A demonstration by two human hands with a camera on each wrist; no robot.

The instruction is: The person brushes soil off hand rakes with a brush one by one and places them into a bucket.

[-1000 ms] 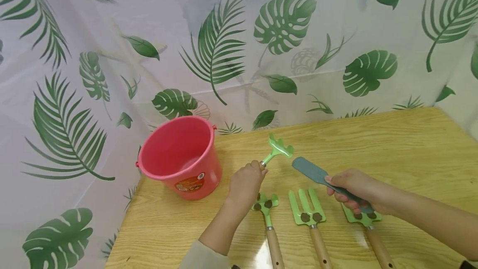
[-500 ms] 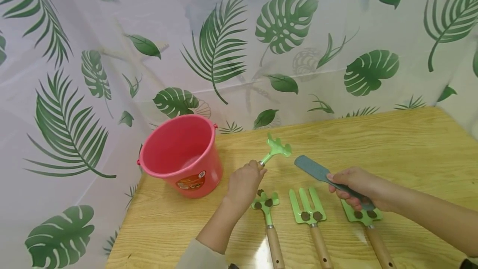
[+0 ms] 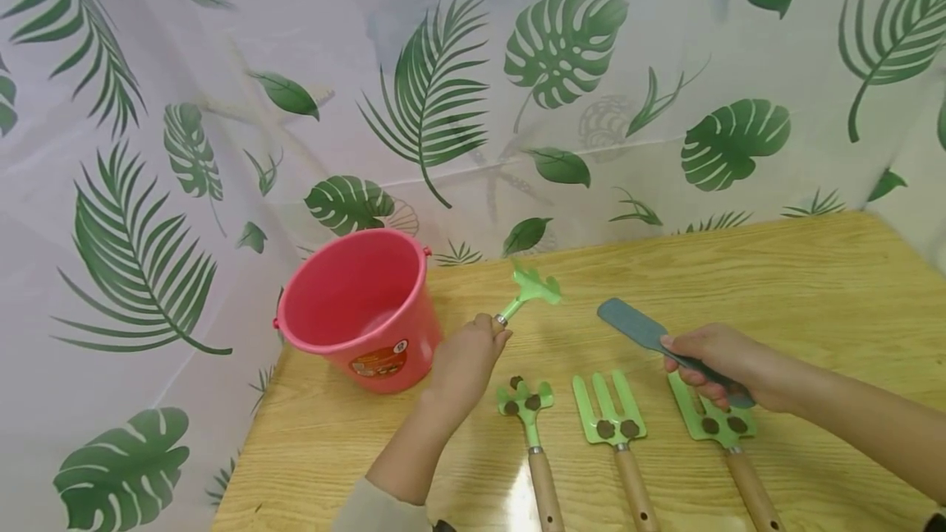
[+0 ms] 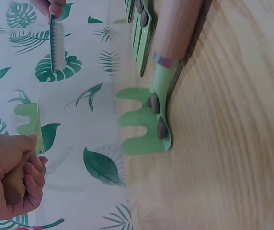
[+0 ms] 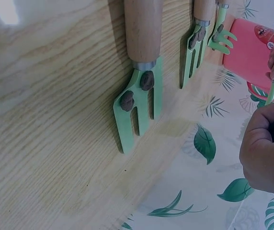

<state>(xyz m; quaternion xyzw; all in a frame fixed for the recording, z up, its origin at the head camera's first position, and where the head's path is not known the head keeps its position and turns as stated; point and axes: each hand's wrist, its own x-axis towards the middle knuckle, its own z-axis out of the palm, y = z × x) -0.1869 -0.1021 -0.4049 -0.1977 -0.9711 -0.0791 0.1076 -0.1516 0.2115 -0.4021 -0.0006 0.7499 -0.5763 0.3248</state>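
Note:
My left hand [image 3: 461, 360] grips the wooden handle of a small green hand rake [image 3: 535, 286], its tines raised above the table. In my right hand [image 3: 727, 364] is a flat grey-blue brush [image 3: 631, 325]; the left wrist view shows its pale bristles [image 4: 59, 45]. Rake and brush are apart. Below the hands lie a second green rake [image 3: 530, 417], a garden fork [image 3: 609, 409] and another fork [image 3: 720, 427], all with wooden handles and dark brown clumps on their heads. My right hand partly covers the right fork's tines in the head view.
A pink bucket [image 3: 414, 343] with a label stands at the table's left side, just beyond my left hand. The wooden table [image 3: 813, 294] stretches away to the right. Behind it hangs a white leaf-print cloth [image 3: 458, 64].
My left hand has shifted left with the rake, nearer the bucket. My right hand has moved slightly right with the brush, widening the gap between them. The lying tools have stayed put.

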